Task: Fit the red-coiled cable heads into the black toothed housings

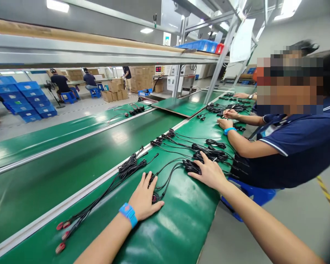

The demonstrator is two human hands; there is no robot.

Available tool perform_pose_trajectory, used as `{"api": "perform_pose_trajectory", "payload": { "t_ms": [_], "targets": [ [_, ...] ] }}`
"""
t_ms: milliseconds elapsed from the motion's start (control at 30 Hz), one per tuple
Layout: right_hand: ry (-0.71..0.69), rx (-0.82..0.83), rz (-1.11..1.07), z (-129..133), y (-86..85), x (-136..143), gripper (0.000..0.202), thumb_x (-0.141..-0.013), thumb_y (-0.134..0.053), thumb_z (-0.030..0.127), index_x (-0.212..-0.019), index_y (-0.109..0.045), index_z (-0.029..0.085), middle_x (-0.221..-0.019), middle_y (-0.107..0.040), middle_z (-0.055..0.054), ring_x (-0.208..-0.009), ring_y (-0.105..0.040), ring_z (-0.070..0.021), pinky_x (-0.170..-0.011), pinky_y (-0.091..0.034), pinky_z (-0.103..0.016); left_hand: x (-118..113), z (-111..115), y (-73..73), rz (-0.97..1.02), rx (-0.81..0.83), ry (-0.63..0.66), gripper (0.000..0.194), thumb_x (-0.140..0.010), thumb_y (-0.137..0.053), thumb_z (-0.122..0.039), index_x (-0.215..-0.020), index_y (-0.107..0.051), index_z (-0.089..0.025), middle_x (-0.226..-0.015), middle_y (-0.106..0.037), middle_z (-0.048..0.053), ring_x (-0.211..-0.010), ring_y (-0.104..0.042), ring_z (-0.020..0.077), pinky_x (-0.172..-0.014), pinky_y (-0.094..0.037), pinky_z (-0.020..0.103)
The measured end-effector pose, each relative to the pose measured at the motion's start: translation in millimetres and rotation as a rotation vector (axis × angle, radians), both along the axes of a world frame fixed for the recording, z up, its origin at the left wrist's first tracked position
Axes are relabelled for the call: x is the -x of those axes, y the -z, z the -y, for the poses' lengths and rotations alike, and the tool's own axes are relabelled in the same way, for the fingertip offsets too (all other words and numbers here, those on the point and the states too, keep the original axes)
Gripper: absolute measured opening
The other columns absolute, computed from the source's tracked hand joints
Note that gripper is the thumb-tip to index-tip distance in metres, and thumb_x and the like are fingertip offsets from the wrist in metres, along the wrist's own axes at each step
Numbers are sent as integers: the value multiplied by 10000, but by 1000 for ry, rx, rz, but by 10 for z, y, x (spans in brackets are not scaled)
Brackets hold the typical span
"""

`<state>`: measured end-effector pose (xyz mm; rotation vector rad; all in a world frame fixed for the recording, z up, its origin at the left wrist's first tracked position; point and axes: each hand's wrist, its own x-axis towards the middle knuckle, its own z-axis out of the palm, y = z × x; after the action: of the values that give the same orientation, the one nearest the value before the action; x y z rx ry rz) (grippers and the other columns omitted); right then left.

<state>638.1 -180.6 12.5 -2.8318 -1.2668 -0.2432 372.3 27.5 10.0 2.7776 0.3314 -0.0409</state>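
Palm down and fingers spread, our left hand (pixel 145 200) lies open over round black connectors (pixel 154 198) on a green work surface (pixel 178 220), a blue wristband (pixel 128 215) at its wrist. Our right hand (pixel 209 170), also open with its fingers apart, rests on a coiled black cable bundle (pixel 189 167), from which thin leads run back to the connectors. More black cables (pixel 217 154) lie just beyond it. Near our left hand we see another coiled cable set (pixel 130 167), its leads stretching toward us to red-tipped ends (pixel 60 248). On our right, a co-worker (pixel 305 146) in a navy shirt sits at the same surface, both hands together near a heap of dark cables (pixel 228 107). Across the floor, we see stacked blue crates (pixel 34 99), seated people (pixel 61 85) and cardboard boxes (pixel 141 79).
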Motion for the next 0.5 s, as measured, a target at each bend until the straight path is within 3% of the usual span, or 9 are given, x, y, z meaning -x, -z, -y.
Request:
{"api": "perform_pose_trajectory", "payload": {
  "t_ms": [100,233,367,500],
  "targets": [
    [97,-16,-25,22,-7,-219,780,-884,-518,735,-1441,-482,189,-1629,-182,-280,-1061,-689,-394,-929,-498,-538,-385,-109,-12,21,-23,52,925,-865,-654,-565,-1596,-288,-132,-1683,-116,176,-1542,-66,400,-1246,-236,516],
    [146,11,-94,56,-13,-464,963,-863,-465,793,-1601,-214,228,-1633,-215,-262,-1014,-710,-406,-885,-529,-562,-778,-236,8,36,-48,90,927,-869,-643,-594,-1585,-310,-110,-1674,-148,201,-1537,-74,429,-1245,-215,537],
    [182,39,-134,101,18,-657,931,-851,-452,806,-1600,-250,292,-1645,-232,-202,-1078,-682,-438,-899,-526,-599,-1117,-390,11,32,-83,102,901,-899,-604,-606,-1587,-298,-111,-1679,-141,199,-1537,-76,440,-1237,-216,553],
    [255,33,-144,235,59,-851,918,-866,-420,800,-1599,-267,269,-1639,-229,-222,-1169,-632,-466,-918,-515,-626,-1448,-555,-27,3,-129,156,854,-914,-617,-595,-1576,-315,-148,-1671,-183,196,-1529,-161,422,-1212,-233,610]
  ]
}}
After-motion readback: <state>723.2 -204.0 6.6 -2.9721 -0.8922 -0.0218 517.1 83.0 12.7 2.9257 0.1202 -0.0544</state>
